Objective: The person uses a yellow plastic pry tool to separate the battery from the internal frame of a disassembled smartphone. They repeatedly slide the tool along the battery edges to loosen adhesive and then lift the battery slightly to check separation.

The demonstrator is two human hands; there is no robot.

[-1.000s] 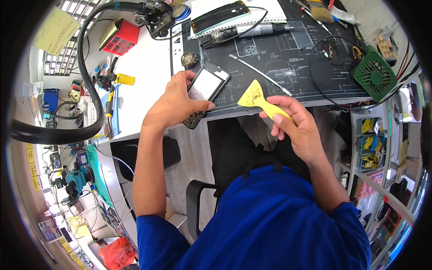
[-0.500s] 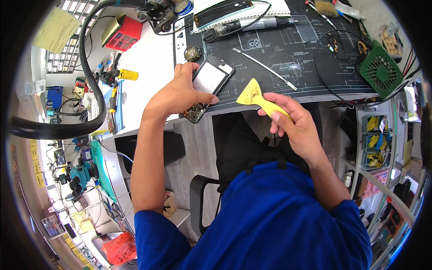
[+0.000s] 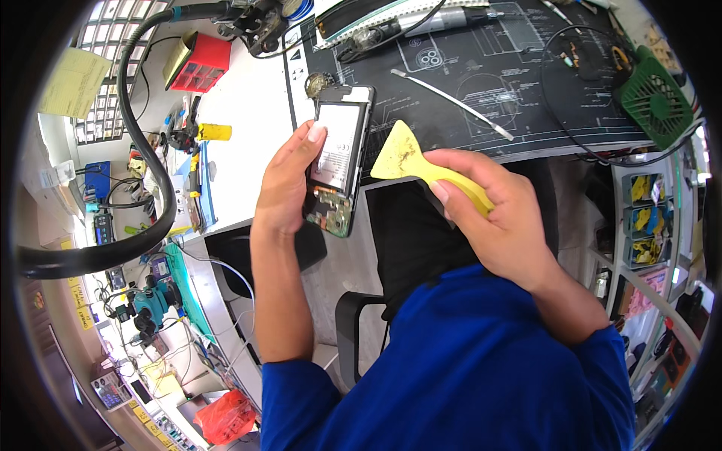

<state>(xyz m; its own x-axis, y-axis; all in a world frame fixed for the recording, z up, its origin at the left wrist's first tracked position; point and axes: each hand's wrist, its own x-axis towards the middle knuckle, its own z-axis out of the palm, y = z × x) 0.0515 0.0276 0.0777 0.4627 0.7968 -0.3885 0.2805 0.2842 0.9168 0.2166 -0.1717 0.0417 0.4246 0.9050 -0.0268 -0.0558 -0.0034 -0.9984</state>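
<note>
My left hand (image 3: 289,177) is closed around the left side of an opened phone (image 3: 335,154), its thumb lying over the edge of the white battery. The phone is tilted, battery side up, with its circuit board bared at the near end. In my right hand (image 3: 500,218) is a yellow plastic scraper (image 3: 398,154), gripped by the handle between thumb and fingers. Its wide, dirt-stained blade points up and left, a small gap from the phone's right edge.
On the black work mat (image 3: 451,71) lie a white thin stick (image 3: 455,105) and a grey rotary handpiece (image 3: 444,21). A round metal part (image 3: 320,84) is just beyond the phone. A green fan (image 3: 656,101) stands right; a thick black hose (image 3: 167,150) arches at left.
My left hand has turned the phone more upright and shifted its grip, thumb now over the battery. The scraper has moved slightly left, closer to the phone. The whole view has shifted a little.
</note>
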